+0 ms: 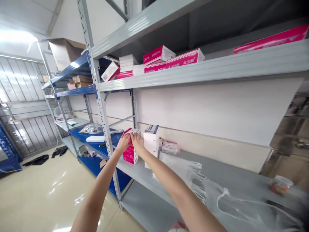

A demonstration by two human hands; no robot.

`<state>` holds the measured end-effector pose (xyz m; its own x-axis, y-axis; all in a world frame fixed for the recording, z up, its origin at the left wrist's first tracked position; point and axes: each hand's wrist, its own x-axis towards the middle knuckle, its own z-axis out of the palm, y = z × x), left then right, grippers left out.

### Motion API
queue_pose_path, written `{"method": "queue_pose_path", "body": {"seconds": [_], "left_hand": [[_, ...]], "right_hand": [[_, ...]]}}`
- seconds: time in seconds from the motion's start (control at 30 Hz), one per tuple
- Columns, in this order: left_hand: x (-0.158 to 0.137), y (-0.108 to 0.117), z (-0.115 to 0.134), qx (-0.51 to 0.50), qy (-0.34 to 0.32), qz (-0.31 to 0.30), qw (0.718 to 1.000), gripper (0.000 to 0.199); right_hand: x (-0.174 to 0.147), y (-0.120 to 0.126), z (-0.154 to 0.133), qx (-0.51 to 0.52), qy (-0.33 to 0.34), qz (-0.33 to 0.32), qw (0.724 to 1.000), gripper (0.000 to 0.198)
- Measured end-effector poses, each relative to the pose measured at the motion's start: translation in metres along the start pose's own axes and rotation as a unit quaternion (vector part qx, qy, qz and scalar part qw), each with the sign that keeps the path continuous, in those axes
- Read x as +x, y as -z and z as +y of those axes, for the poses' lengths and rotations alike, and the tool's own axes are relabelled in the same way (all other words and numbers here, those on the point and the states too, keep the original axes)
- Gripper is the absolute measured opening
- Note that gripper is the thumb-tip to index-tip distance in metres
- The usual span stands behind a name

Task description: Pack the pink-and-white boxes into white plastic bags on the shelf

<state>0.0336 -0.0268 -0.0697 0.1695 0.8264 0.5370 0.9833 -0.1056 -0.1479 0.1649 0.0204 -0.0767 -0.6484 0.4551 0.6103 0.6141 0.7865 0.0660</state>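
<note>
Both forearms run up from 6 o'clock to a stack of pink boxes (130, 154) on the grey shelf (217, 175). Left hand (123, 141) and right hand (138, 141) are curled over the top pink box (131, 131), fingers wrapped on its edges, gripping it from either side. Judged light, stiff thin carton, crushable at the corners; glossy print may be slightly slick, so best held by the short ends with a flat pinch. White box stack (151, 141) sits just beside it at 3 o'clock, touching or nearly so. Clear plastic bags (224, 196) lie at 4 o'clock. More pink boxes on the upper shelf (173, 59) at 12 o'clock carry white lettering, too small to read.
</note>
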Motion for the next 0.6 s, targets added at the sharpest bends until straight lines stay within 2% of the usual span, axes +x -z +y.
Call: {"method": "queue_pose_path", "body": {"seconds": [0.1, 0.2, 0.27, 0.43, 0.5, 0.6], "left_hand": [[-0.001, -0.002, -0.005, 0.039, -0.031, 0.004, 0.999, 0.047], [-0.004, 0.001, -0.008, 0.065, -0.050, -0.008, 0.997, 0.044], [-0.007, 0.003, -0.008, 0.081, -0.064, -0.014, 0.995, 0.044], [-0.015, 0.016, -0.008, 0.127, -0.093, -0.026, 0.987, 0.037], [-0.019, 0.031, -0.004, 0.117, -0.113, -0.001, 0.987, 0.036], [-0.031, 0.063, 0.010, 0.074, -0.127, 0.108, 0.983, 0.036]], "right_hand": [[0.004, -0.011, 0.008, 0.002, 0.044, 0.023, 0.999, 0.065], [0.008, -0.012, 0.015, 0.002, 0.074, 0.026, 0.997, 0.068], [0.010, -0.006, 0.019, -0.004, 0.100, 0.017, 0.995, 0.067], [0.005, 0.022, 0.030, -0.024, 0.215, -0.004, 0.976, 0.059], [-0.001, 0.036, 0.029, -0.005, 0.228, 0.000, 0.974, 0.058], [-0.017, 0.063, 0.022, 0.091, 0.187, 0.023, 0.978, 0.069]]}}
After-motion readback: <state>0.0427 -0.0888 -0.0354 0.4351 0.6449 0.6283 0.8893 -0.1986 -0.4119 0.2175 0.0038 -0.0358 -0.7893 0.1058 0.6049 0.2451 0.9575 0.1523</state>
